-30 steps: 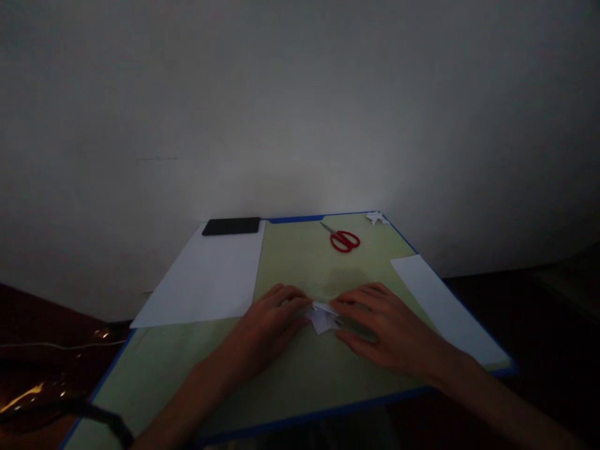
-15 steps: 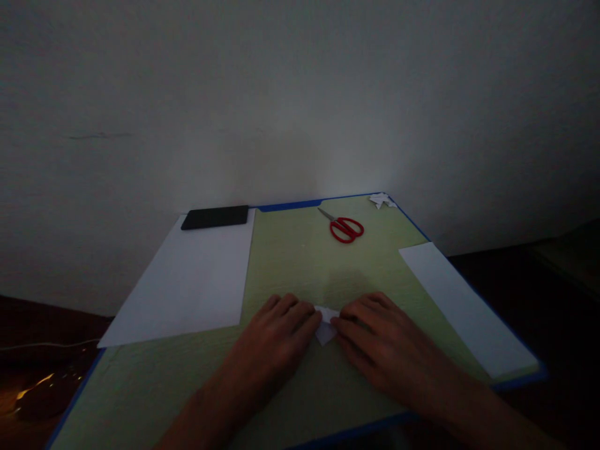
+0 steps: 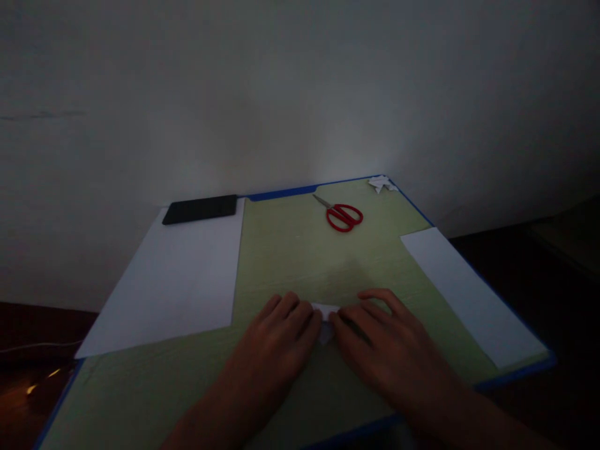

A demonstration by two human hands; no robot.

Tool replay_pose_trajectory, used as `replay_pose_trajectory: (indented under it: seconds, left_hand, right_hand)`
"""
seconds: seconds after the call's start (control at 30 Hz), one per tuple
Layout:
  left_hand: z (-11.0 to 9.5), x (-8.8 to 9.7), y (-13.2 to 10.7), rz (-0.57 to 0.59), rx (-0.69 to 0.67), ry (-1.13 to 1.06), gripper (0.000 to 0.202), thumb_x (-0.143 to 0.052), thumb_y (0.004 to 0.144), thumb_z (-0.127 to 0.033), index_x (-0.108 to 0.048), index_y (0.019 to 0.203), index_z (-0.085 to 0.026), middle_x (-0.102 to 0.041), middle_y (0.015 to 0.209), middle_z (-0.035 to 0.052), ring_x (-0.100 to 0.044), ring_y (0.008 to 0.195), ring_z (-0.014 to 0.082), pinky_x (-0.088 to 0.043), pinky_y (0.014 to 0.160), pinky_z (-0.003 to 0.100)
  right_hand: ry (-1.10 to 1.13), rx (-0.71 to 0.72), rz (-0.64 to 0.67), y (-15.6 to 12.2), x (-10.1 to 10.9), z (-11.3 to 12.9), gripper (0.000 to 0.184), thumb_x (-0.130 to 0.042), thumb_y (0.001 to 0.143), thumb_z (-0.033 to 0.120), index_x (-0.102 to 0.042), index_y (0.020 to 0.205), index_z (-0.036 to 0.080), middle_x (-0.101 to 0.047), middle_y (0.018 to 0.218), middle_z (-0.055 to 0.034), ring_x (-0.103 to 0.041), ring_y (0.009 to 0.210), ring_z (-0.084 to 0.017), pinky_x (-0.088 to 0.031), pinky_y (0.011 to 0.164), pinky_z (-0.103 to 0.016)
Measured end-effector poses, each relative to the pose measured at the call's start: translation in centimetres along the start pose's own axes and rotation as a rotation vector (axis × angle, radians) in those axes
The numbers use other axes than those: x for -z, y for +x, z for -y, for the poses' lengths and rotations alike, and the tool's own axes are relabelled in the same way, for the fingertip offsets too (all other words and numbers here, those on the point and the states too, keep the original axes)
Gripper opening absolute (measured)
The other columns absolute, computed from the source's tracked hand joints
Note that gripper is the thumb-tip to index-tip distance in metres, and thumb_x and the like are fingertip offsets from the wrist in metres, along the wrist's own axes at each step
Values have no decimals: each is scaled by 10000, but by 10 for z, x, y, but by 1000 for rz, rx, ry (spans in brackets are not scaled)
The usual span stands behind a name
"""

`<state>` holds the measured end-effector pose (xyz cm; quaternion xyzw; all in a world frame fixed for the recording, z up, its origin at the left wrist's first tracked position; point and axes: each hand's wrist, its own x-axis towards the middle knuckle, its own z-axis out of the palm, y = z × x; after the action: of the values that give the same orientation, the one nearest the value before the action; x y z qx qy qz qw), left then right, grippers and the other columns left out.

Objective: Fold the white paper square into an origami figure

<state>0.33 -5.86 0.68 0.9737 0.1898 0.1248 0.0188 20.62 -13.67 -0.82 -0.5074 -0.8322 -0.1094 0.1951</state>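
A small folded piece of white paper (image 3: pixel 326 310) lies between my hands near the front of the table, a pointed flap facing me. My left hand (image 3: pixel 281 340) pinches its left end, thumb and fingers pressed together. At the right end, my right hand (image 3: pixel 382 340) grips it between thumb and index finger, with another finger raised and bent. Both hands cover much of the paper, so its full shape is hidden.
Red-handled scissors (image 3: pixel 344 217) lie beyond my hands. A dark phone-like slab (image 3: pixel 200 209) rests on a large white sheet (image 3: pixel 173 275) at left. A paper strip (image 3: pixel 469 294) lies along the right edge, small folded papers (image 3: pixel 380 183) in the far corner. A wall (image 3: pixel 281 94) stands behind.
My right hand's fingers have spread, one lifting off the others. Less of the paper's pointed flap shows between my hands. The camera view has shifted slightly.
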Motion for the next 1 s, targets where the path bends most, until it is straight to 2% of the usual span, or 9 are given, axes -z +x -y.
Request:
replay_pose_trajectory:
  seconds: [0.2, 0.43, 0.6, 0.73, 0.87, 1.0]
  left_hand:
    - [-1, 0, 2, 16, -14, -25, 150, -569, 1010, -127, -667, 1118, -92, -685, 962, 85, -568, 830, 251, -539, 771, 417]
    - [8, -10, -2, -80, 3, -151, 390, -277, 1116, -220, -643, 1173, -96, -685, 960, 84, -579, 822, 228, -483, 769, 402]
    - [14, -18, -3, -82, 35, -226, 304, -362, 1109, -219, -643, 1189, -133, -680, 950, 68, -568, 820, 219, -451, 736, 385]
    - [15, -16, -2, -61, 38, -252, 313, -366, 1109, -211, -642, 1234, -134, -689, 967, 71, -571, 819, 218, -450, 737, 387]
    - [15, -13, 5, -52, 81, -252, 248, -456, 1080, -191, -698, 1121, -160, -683, 902, 58, -565, 769, 216, -431, 704, 380]
    - [18, -10, 16, 13, 261, -436, 225, -530, 1015, -125, -732, 952, -202, -651, 845, 42, -586, 773, 204, -425, 678, 345]
  right_hand:
    - [-57, -19, -24, 5, 0, 5, 290, -481, 980, 29, -757, 983, 117, -751, 884, -66, -626, 744, -221, -425, 879, -431]
    - [14, -24, -16, 1, -7, 0, 296, -448, 1019, 64, -742, 1043, 70, -726, 883, -100, -636, 786, -255, -452, 783, -426]
    - [109, -27, 5, -2, -8, -3, 343, -402, 1050, 75, -738, 1114, 51, -729, 905, -123, -634, 803, -249, -476, 776, -416]
    - [92, -53, -13, -2, -10, 1, 361, -386, 1055, 64, -732, 1154, 44, -734, 894, -118, -622, 802, -238, -491, 818, -411]
    - [105, -55, -23, 1, -11, 2, 358, -383, 1051, 55, -739, 1086, 55, -728, 887, -111, -607, 785, -232, -483, 807, -405]
    - [215, -153, 43, 8, -9, -6, 346, -389, 1051, 84, -730, 999, 117, -688, 847, -87, -598, 750, -229, -460, 722, -390]
